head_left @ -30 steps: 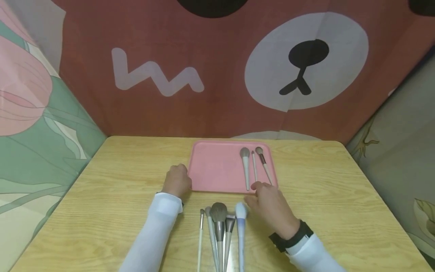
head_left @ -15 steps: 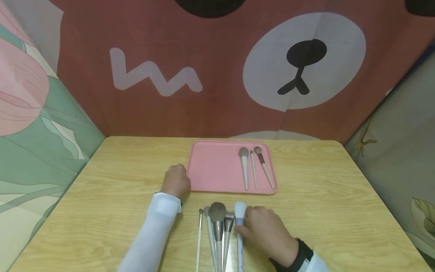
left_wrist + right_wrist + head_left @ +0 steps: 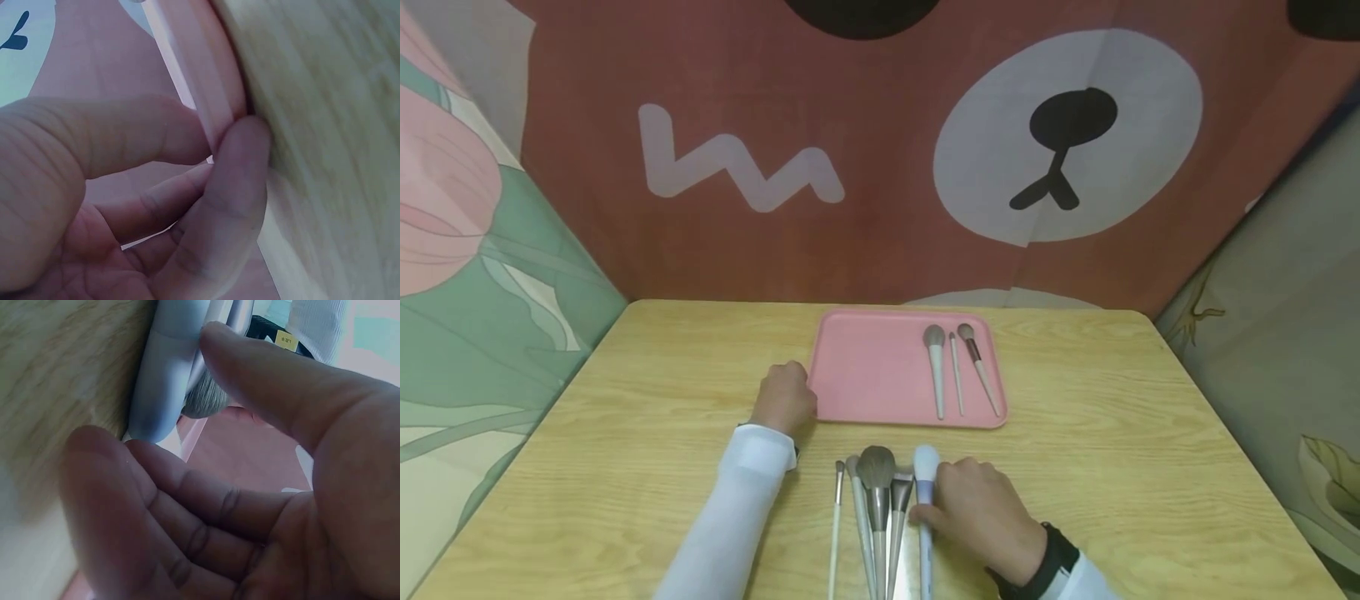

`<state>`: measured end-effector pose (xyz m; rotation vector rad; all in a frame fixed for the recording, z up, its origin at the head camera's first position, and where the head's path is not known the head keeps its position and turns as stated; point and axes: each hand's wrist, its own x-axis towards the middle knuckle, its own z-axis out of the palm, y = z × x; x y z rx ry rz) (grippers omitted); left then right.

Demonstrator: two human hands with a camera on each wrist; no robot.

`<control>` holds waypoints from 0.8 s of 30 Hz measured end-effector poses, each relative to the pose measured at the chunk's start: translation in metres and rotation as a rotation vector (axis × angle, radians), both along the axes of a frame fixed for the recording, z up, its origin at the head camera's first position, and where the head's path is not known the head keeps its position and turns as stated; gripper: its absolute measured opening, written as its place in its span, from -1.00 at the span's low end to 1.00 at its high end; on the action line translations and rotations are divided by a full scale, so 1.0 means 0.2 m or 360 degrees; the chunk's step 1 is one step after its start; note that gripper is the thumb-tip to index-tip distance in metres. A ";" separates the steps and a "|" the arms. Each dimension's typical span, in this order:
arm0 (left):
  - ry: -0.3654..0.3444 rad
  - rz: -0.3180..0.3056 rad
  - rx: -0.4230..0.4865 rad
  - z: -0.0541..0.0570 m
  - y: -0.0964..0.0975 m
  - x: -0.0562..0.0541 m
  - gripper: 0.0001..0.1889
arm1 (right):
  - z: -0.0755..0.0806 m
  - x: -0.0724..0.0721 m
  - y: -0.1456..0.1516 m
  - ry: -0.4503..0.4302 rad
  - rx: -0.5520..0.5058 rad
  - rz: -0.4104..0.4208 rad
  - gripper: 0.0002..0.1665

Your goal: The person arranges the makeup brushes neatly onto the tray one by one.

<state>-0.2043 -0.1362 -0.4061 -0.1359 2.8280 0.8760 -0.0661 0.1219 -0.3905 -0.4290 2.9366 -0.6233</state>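
Note:
My left hand (image 3: 784, 398) pinches the left edge of a pink tray (image 3: 872, 367); in the left wrist view, thumb and a finger close on the tray's rim (image 3: 206, 69). Three makeup brushes lie on the tray's right side: a broad one (image 3: 937, 375), a thin one (image 3: 956, 375) and a brown-ferruled one (image 3: 981, 375). My right hand (image 3: 985, 517) is at a white-tipped, bluish makeup brush (image 3: 926, 479), thumb across it and fingers curled on its right. The right wrist view shows that brush (image 3: 165, 375) between thumb and fingers, contact of the fingertips partly hidden.
Left of the right hand lie several more makeup brushes: a large fluffy one (image 3: 877, 475), a flat one (image 3: 901, 492), a slim one (image 3: 837, 508) and another partly covered one. The wooden table (image 3: 662, 400) meets a printed cloth backdrop (image 3: 737, 250).
My right hand has come back from the tray's lower right, where it left the thin brush, to the bluish brush in front. The left hand stays on the tray's edge.

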 end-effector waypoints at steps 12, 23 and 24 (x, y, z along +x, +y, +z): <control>0.0009 0.0003 -0.0010 0.00 0.00 0.00 -0.89 | 0.01 -0.02 0.03 -0.0078 0.0034 -0.0021 -0.52; -0.0034 0.0000 0.0014 0.00 0.00 0.01 -0.89 | 0.04 -0.06 0.06 -0.0142 0.0061 -0.0071 -0.67; -0.0033 -0.0003 0.0011 0.00 0.00 0.00 -0.89 | 0.05 -0.06 0.06 -0.0144 0.0069 -0.0079 -0.67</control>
